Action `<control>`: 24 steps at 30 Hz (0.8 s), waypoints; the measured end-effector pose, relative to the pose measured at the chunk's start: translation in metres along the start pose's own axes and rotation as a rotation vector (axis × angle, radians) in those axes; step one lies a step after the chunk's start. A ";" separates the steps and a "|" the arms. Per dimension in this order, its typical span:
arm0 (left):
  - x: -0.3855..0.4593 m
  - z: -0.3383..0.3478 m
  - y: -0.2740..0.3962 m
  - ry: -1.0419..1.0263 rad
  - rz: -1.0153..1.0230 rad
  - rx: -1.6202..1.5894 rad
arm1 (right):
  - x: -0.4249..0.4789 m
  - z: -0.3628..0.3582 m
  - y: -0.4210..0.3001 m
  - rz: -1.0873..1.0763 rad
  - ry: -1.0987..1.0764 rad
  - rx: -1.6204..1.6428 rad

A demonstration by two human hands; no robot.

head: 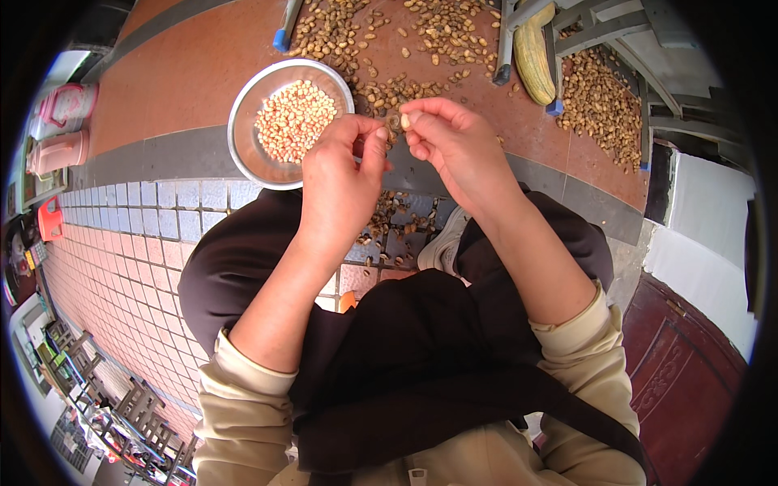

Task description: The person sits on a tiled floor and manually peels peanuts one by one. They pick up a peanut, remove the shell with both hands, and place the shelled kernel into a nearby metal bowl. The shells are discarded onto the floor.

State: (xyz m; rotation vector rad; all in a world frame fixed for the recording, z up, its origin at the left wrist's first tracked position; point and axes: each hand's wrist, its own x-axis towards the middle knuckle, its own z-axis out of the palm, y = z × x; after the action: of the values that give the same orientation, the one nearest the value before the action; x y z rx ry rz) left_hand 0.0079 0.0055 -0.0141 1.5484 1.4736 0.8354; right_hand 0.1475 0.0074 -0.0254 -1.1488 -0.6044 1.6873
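Note:
Between thumb and fingers, my left hand (345,152) pinches a piece of peanut shell (392,124). Close beside it on the right, my right hand (453,140) holds a pale peanut kernel (405,121) at its fingertips. A round metal bowl (241,140) stands left of my hands, partly behind my left hand, with many shelled peanut kernels (296,121) in it. Unshelled peanuts (401,91) lie spread over the reddish floor beyond my hands. Empty shell pieces (389,219) are scattered on the tiles below, between my legs.
Metal furniture legs (506,45) with blue feet rise from the floor. A long green-yellow gourd (535,58) lies among them, beside another heap of unshelled peanuts (598,103). My shoe (440,246) is near the shells. A red plastic stool (50,219) is far left.

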 end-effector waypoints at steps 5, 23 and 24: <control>-0.010 -0.006 -0.017 -0.342 0.066 0.411 | 0.008 -0.017 0.000 0.109 -0.024 0.251; -0.013 -0.003 -0.028 -0.676 -0.192 0.898 | 0.070 0.041 0.086 0.340 0.046 -0.084; -0.013 -0.005 -0.031 -0.663 -0.157 0.886 | 0.077 0.041 0.089 0.275 -0.005 -0.066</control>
State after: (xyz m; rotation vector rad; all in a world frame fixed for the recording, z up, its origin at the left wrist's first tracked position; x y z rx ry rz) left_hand -0.0117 -0.0080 -0.0390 2.0054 1.4676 -0.5011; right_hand 0.0657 0.0456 -0.1110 -1.3236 -0.5267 1.9135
